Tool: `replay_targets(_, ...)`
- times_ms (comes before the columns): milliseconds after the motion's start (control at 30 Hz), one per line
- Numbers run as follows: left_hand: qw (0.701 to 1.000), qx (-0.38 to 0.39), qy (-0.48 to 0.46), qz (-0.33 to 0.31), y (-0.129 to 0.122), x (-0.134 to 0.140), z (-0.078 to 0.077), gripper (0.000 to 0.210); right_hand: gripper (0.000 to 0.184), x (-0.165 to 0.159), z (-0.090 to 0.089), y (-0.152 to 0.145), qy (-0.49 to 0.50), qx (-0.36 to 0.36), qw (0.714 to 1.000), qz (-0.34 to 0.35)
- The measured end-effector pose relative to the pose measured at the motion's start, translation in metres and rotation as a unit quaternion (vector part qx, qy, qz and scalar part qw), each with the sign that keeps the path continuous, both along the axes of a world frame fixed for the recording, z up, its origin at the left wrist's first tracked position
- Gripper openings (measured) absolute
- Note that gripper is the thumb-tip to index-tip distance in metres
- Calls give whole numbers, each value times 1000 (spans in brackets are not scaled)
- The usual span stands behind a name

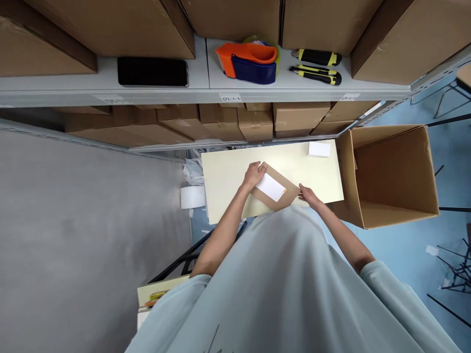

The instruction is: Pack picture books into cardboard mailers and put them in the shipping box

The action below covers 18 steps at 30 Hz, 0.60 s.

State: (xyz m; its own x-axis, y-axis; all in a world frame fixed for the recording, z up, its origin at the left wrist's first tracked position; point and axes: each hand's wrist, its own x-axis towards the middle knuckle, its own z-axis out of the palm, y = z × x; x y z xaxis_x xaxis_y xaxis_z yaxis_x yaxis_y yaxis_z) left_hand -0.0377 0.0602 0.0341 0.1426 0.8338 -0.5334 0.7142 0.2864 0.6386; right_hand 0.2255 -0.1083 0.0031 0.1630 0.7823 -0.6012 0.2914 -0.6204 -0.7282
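Note:
A flat brown cardboard piece [291, 190] is tilted at an angle over the cream tabletop [228, 169], close to my shirt. On its face lies a white card [271, 187] with a small yellow-orange mark at one corner. My left hand [254, 174] is closed around the cardboard's upper left edge, beside the white card. At the right corner, the fingers of my right hand [308, 195] grip the cardboard's edge; part of these fingers is hidden. A small white box [319, 149] rests near the table's far right corner, touched by neither hand.
A large open carton [395, 166] stands at the table's right end. Above are a shelf [206, 95] with cartons, a black phone [152, 72], an orange-and-blue tape dispenser [250, 61] and utility knives [318, 67]. A white roll [192, 197] sits left of the table.

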Motion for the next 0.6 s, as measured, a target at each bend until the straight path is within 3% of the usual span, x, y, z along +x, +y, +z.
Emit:
replay_targets(100,999,-27,19,-27,5,8,11,47,71,-12,8,4,112,-85,986,-94)
replay_targets(200,999,34,19,13,-4,6,24,57,72,-18,21,9,101,-33,987,-122)
replay_targets(367,988,126,-23,90,-38,-2,30,59,93,-3,37,17,-41,132,988,-71)
replay_targets(467,985,119,-48,112,-60,3,21,50,94,7,39,18,-88,147,985,-23)
replay_targets(600,982,114,-55,143,-82,11,9,45,81,11,39,12,-129,148,979,54)
